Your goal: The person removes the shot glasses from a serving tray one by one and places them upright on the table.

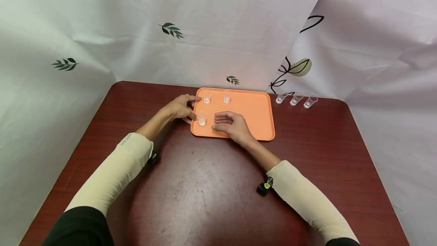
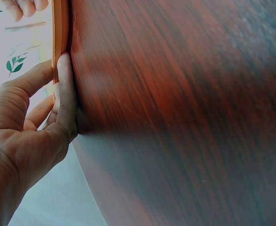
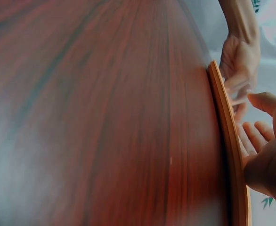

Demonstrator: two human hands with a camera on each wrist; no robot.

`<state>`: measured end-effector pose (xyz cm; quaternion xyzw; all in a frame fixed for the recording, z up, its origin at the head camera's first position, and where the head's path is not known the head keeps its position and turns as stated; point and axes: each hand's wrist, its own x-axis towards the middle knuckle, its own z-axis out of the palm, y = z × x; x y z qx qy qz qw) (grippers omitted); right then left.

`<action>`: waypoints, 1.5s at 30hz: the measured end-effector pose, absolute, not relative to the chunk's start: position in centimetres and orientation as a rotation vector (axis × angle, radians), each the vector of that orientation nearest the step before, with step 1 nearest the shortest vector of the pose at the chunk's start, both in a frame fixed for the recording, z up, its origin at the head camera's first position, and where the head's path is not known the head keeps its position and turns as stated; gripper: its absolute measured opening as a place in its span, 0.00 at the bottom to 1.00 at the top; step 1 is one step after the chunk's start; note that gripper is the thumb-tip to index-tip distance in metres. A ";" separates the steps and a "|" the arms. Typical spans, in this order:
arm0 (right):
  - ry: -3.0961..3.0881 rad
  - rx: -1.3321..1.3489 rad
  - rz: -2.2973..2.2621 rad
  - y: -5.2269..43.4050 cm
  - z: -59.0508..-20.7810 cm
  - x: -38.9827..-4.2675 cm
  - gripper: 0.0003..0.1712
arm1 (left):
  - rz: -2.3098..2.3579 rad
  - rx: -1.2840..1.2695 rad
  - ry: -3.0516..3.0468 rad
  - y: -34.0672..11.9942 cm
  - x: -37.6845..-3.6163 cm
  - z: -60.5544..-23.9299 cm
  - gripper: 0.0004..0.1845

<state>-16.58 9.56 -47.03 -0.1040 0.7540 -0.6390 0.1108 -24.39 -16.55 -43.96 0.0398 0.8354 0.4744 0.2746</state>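
An orange tray [image 1: 252, 115] lies at the table's far middle with three small clear cups on it: two at the back [image 1: 206, 97] [image 1: 227, 96] and one at the front left [image 1: 201, 118]. My left hand [image 1: 182, 107] is at the tray's left rim. In the left wrist view its thumb [image 2: 65, 89] lies along the tray's edge [image 2: 59, 33] and the index finger meets the rim from the other side. My right hand [image 1: 230, 122] hovers over the tray's front part, fingers loosely curved and holding nothing, just right of the front cup. The right wrist view shows that hand [image 3: 265, 136] beside the rim [image 3: 225, 122].
Three more clear cups [image 1: 281, 97] [image 1: 296, 99] [image 1: 310, 101] stand in a row on the dark red wooden table [image 1: 205, 185], right of the tray. White sheets with leaf prints hang behind and at both sides.
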 end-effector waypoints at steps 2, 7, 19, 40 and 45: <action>2.215 -0.305 -1.873 8.9 -47.0 -16.6 0.29 | 1.273 0.106 2.245 -16.6 -24.4 -43.9 0.51; 2.199 -0.302 -1.892 7.4 -46.9 -16.9 0.30 | 1.268 0.107 2.247 -16.7 -24.4 -43.9 0.51; 2.233 -0.288 -1.899 5.2 -47.0 -17.4 0.31 | 1.272 0.109 2.250 -16.6 -24.5 -44.0 0.52; 2.271 -0.264 -1.898 6.5 -47.0 -16.6 0.26 | 1.283 0.090 2.234 -16.7 -24.5 -44.1 0.52; 2.243 -0.232 -1.933 7.4 -46.8 -16.4 0.25 | 1.291 0.085 2.228 -16.7 -24.6 -44.2 0.52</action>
